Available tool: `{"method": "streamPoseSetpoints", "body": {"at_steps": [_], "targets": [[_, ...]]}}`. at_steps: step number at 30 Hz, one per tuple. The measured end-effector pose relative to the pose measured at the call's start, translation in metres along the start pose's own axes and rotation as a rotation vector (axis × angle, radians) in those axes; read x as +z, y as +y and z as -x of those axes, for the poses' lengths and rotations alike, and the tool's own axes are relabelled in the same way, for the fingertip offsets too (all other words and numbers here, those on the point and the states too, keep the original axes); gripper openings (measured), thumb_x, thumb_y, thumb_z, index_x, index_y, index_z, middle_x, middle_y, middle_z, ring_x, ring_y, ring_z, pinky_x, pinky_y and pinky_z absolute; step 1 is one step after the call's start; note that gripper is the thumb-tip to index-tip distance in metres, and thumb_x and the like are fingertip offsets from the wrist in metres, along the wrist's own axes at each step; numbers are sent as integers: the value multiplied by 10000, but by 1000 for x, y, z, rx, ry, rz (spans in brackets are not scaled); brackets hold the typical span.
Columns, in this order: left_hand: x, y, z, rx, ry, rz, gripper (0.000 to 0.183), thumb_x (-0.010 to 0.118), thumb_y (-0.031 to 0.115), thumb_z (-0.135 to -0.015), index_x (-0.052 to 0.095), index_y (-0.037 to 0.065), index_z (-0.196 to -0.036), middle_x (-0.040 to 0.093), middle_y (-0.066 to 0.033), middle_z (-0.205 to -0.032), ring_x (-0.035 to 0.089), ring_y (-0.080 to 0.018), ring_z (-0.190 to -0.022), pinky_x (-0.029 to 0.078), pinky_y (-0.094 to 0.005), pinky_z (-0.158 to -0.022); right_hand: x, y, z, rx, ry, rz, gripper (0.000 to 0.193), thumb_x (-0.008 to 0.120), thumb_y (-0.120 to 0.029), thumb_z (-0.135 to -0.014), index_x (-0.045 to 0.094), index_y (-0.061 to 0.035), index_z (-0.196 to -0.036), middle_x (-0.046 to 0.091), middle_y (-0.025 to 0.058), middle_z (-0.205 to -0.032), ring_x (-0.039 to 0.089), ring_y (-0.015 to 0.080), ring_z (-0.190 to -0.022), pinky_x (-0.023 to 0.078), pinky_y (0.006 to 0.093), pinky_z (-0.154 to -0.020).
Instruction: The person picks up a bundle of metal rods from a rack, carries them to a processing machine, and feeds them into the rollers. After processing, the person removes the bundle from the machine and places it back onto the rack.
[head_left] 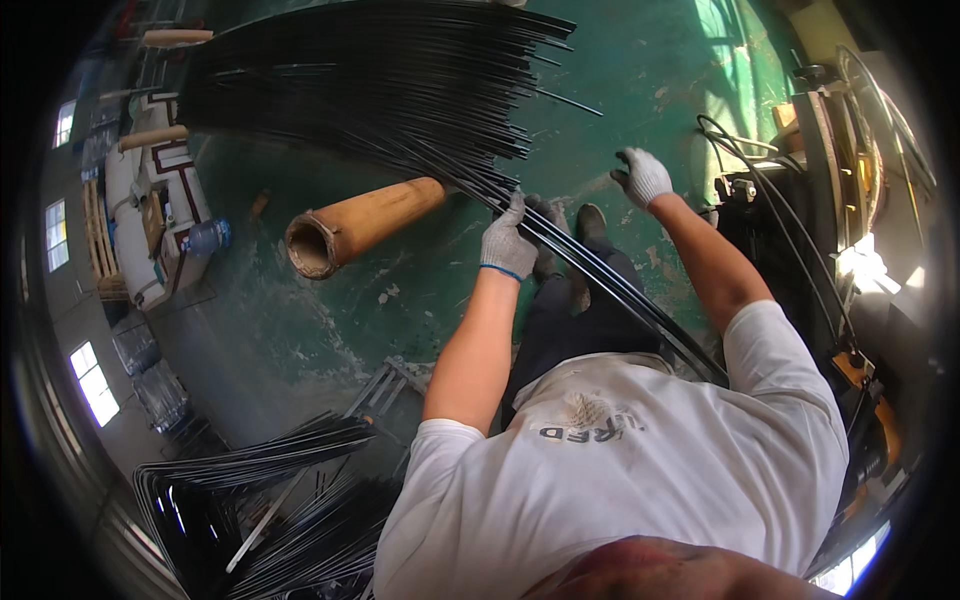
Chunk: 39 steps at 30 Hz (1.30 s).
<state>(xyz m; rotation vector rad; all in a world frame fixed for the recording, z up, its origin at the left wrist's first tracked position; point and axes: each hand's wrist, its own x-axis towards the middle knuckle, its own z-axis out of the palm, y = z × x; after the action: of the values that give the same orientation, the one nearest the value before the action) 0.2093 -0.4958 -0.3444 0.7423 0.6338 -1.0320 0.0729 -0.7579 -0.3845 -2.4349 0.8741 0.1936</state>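
Note:
In a pale knit glove with a blue cuff, my left hand [506, 243] is wrapped round a few long thin black rods [610, 283]. They slant from the big pile down past my right side. My right hand [643, 178], also gloved, hangs in the air to the right of them. Its fingers are parted, with nothing seen in them, and it stands apart from the rods. Beyond my hands spreads a wide pile of black rods [370, 80], with uneven ends at its right. How many rods my left hand holds cannot be made out.
A thick hollow cardboard tube [375, 222] lies at the left under the pile's near edge. Bent black rods [250, 500] are heaped at the lower left. Machinery with cables [790, 190] stands on the right. The floor [400, 315] is green and worn.

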Motion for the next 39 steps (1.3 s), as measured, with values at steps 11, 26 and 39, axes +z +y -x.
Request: {"method": "streamPoseSetpoints", "body": {"at_steps": [11, 26, 39], "targets": [[8, -9, -7, 0, 96, 21, 293, 614, 338, -1040, 615, 49, -1091, 637, -111, -1042, 624, -320, -1029, 498, -538, -1037, 48, -25, -207, -24, -277, -62, 334, 620, -351, -1006, 694, -48, -1124, 699, 240, -1075, 645, 465, -1011, 531, 506, -870], [39, -37, -24, -126, -76, 131, 286, 581, 273, -1057, 570, 22, -1194, 630, -156, -1173, 591, -342, -1169, 449, -543, -1114, -120, -5, 181, 74, -263, -24, 104, 690, -142, -889, 667, -41, -894, 668, 226, -853, 659, 452, -857, 515, 532, -732], [36, -62, 3, -285, -344, -36, 221, 574, 226, -1043, 646, 20, -1006, 681, -134, -969, 642, -327, -1019, 494, -507, -1048, -98, -83, 272, 190, 166, 354, 409, 690, -164, -839, 624, -25, -1217, 710, 173, -1053, 694, 344, -1013, 527, 476, -923]]}}
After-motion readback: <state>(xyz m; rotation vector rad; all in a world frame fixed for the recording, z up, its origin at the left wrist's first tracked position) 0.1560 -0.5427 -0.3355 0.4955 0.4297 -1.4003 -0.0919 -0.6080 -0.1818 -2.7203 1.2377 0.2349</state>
